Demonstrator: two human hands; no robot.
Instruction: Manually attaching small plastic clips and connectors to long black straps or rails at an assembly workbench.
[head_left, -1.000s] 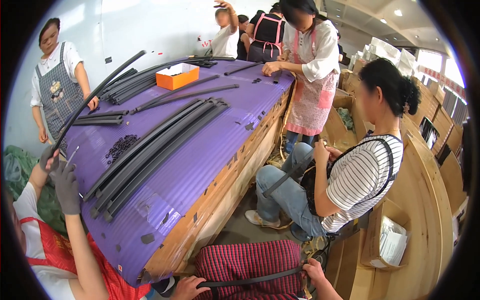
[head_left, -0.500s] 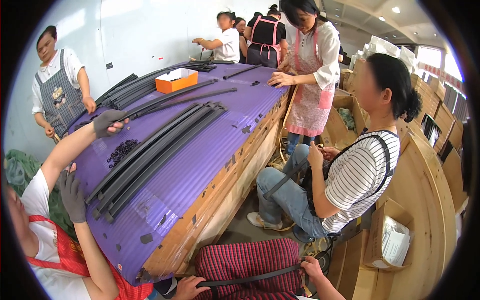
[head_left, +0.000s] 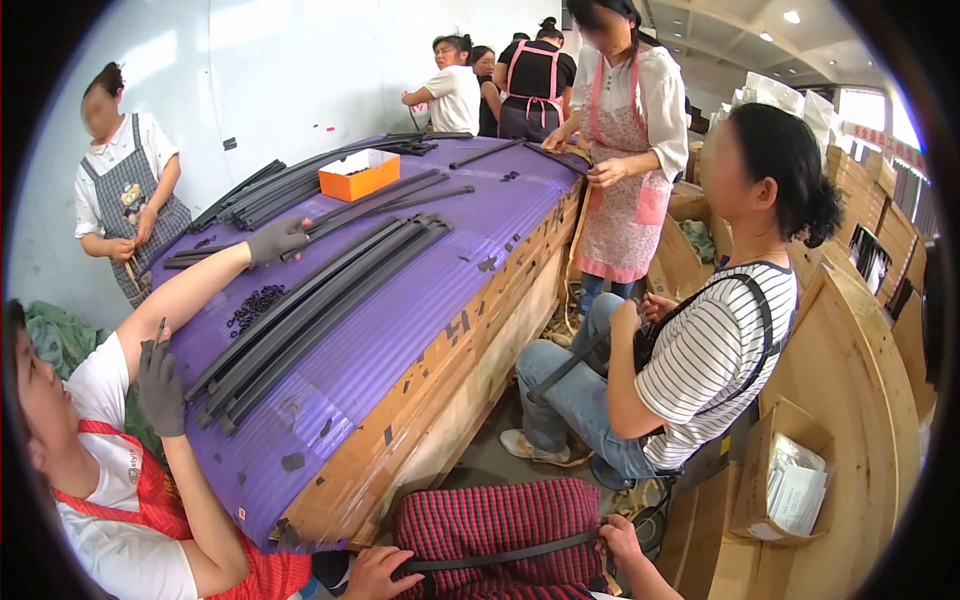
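A long thin black strip (head_left: 505, 553) lies nearly level across the red-and-black striped cloth (head_left: 495, 510) at the lower edge of the view. My left hand (head_left: 374, 574) has its fingers closed at the strip's left end. At the other end, my right hand (head_left: 622, 541) pinches the strip between thumb and fingers. The strip bows slightly between the two hands, resting on or just above the cloth; I cannot tell which.
A purple-covered table (head_left: 370, 350) ahead carries bundles of black strips (head_left: 330, 310), small black rings (head_left: 257, 308) and an orange box (head_left: 360, 175). A gloved co-worker (head_left: 130, 470) works at left; a seated person (head_left: 700, 350) holds a strip at right. An open carton (head_left: 785, 480) stands lower right.
My hands and the strip stay almost where they were. The gloved co-worker's far arm has reached further right over the table. The standing person in the pink apron now holds a strip.
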